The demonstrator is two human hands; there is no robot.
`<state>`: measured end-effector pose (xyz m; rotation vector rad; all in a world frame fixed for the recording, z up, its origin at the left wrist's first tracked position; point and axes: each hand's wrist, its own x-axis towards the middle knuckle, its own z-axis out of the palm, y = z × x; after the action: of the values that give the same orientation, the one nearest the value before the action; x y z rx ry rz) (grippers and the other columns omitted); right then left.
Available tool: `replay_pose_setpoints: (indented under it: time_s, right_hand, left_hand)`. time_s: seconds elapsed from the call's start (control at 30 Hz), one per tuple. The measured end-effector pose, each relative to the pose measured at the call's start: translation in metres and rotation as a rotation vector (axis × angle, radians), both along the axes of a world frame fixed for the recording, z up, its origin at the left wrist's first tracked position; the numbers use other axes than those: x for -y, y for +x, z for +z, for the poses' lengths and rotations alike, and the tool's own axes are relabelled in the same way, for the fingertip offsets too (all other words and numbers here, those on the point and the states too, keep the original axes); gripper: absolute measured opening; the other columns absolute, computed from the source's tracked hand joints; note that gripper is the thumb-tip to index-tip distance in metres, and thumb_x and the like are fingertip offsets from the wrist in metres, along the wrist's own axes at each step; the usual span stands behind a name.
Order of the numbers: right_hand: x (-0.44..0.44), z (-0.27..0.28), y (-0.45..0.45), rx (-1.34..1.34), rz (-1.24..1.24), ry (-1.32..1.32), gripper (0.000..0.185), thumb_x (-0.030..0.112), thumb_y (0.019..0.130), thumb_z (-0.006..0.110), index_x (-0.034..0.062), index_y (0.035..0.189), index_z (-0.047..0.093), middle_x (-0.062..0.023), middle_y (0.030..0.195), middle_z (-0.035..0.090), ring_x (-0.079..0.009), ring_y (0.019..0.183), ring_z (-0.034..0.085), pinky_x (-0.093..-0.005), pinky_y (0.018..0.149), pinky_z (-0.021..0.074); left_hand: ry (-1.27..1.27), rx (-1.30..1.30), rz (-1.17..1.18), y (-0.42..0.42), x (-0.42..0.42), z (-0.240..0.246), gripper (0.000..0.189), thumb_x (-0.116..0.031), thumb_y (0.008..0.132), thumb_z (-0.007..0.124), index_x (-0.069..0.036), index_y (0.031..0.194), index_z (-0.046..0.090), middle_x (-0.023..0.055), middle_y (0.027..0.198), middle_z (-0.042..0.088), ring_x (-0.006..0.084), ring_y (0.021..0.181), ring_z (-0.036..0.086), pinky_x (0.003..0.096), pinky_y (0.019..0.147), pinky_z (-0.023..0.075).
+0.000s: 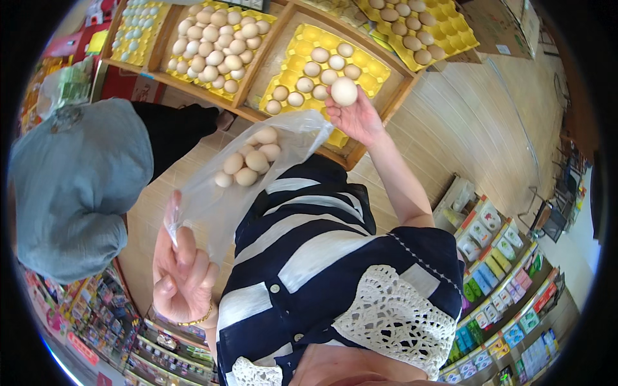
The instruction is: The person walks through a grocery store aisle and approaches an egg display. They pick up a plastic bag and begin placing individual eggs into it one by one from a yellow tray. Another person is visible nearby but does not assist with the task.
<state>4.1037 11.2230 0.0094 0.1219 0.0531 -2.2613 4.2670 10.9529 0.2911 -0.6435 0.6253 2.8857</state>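
My left hand point(186, 270) holds one side of the mouth of a clear plastic bag point(207, 202) with its fingers, a gold bracelet at the wrist. Several pale brown eggs point(256, 160) lie inside the bag. My right hand point(355, 113) grips a single egg point(344, 91) over a yellow egg tray point(379, 72), just beyond the bag's other edge. That tray holds several eggs and many bare cups. Whether the right hand also touches the bag, I cannot tell.
A wooden display bin point(251, 72) has dividers between trays, one heaped with eggs point(212, 48). Another yellow tray point(456, 29) lies at its right corner. A person in a blue-grey top point(82, 183) stands close on the left. Stocked shelves point(502, 289) are at lower right.
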Motion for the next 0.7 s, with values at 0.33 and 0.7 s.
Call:
replay_pose_setpoints:
  time_s: [0.33, 0.7]
  right_hand:
    - [0.085, 0.11, 0.036, -0.899, 0.421, 0.482, 0.046, 0.03, 0.089, 0.057, -0.0007, 0.12, 0.044, -0.0067, 0.113, 0.054, -0.014, 0.105, 0.05, -0.0276, 0.087, 0.0421]
    - [0.159, 0.058, 0.073, -1.637, 0.392, 1.231, 0.04, 0.033, 0.073, 0.068, -0.0019, 0.091, 0.061, -0.021, 0.084, 0.062, -0.0353, 0.083, 0.06, -0.0406, 0.076, 0.0467]
  left_hand:
    - [-0.117, 0.116, -0.023, 0.004, -0.006, 0.004, 0.091, -0.008, 0.07, 0.062, 0.001, 0.143, 0.007, 0.003, 0.076, 0.038, 0.0072, 0.051, 0.035, 0.0206, 0.048, 0.0265]
    - [-0.039, -0.017, -0.218, 0.014, -0.013, -0.008, 0.084, 0.0, 0.077, 0.055, -0.01, 0.146, 0.008, 0.0027, 0.083, 0.038, 0.0087, 0.067, 0.034, 0.02, 0.057, 0.029]
